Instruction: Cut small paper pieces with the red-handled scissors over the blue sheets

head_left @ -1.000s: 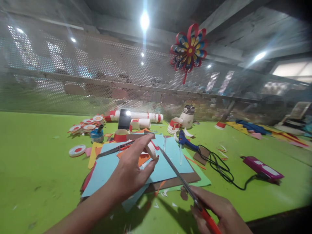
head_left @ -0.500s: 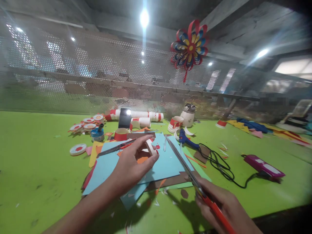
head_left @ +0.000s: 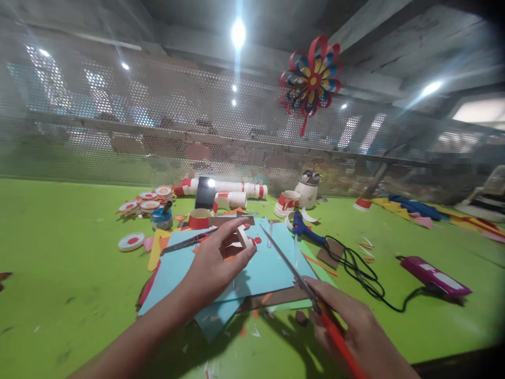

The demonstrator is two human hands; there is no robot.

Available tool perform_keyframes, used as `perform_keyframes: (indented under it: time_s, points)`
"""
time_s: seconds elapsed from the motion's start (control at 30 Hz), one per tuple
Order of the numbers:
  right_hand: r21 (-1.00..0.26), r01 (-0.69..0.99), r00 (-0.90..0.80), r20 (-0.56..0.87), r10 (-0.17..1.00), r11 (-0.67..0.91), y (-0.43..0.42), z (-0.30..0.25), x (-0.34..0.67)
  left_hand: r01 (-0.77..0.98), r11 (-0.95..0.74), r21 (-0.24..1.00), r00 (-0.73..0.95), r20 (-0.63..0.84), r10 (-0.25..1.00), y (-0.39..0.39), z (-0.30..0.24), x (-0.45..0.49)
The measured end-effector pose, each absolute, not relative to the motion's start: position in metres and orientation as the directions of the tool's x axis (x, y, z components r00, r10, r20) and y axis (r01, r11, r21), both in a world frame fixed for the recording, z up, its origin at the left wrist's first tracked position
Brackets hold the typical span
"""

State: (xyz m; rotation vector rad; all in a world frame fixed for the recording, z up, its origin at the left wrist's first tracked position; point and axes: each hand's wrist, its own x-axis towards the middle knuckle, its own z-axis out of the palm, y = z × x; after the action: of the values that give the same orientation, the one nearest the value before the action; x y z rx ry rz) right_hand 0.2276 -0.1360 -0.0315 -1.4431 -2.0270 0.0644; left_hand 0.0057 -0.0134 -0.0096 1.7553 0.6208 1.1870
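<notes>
My left hand (head_left: 215, 263) pinches a small white paper ring with red trim (head_left: 242, 238) between thumb and fingers, above a pile of blue paper sheets (head_left: 260, 263). My right hand (head_left: 355, 329) grips the red handles of a pair of scissors (head_left: 294, 273). The long blades are closed or nearly so. They point up and left, and their tip lies close to the right of the ring.
On the green table (head_left: 59, 273) lie a blue glue gun (head_left: 303, 229) with a black cord (head_left: 363, 273), a magenta box (head_left: 434, 276), white-and-red paper cups (head_left: 232, 199), round discs (head_left: 132, 241), a blue pot (head_left: 161, 217) and paper scraps. A mesh wall (head_left: 158, 131) carries a paper flower (head_left: 311, 81).
The scissors swung: the tip moved right, away from the ring, then back left toward it. My right hand rose slightly. My left hand kept its pinch on the ring.
</notes>
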Motion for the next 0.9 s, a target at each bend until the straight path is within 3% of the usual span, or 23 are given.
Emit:
perform_keyframes:
  time_s: [0.2,0.5,0.67,0.8,0.9]
  points:
    - [-0.291,0.884,-0.181,0.511,0.841,0.367,-0.134,-0.033,0.229,-0.085,-0.441,0.893,0.408,0.435,0.803,-0.012,-0.01,0.005]
    - [-0.355,0.893,-0.068,0.501,0.863,0.276,-0.142,-0.041,0.216,-0.078,-0.354,0.932,0.391,0.355,0.849,-0.011,-0.009,0.007]
    - [-0.37,0.922,0.032,0.366,0.93,0.114,-0.121,-0.04,0.224,-0.205,-0.126,0.971,0.42,0.204,0.884,-0.009,-0.003,0.004]
    - [-0.316,0.949,0.09,0.261,0.961,-0.004,-0.096,-0.041,0.237,-0.388,-0.038,0.921,0.399,0.205,0.894,-0.006,-0.004,0.003]
    - [-0.295,0.955,0.092,0.203,0.975,-0.029,-0.083,-0.046,0.242,-0.43,-0.019,0.903,0.388,0.204,0.899,-0.004,-0.006,0.002]
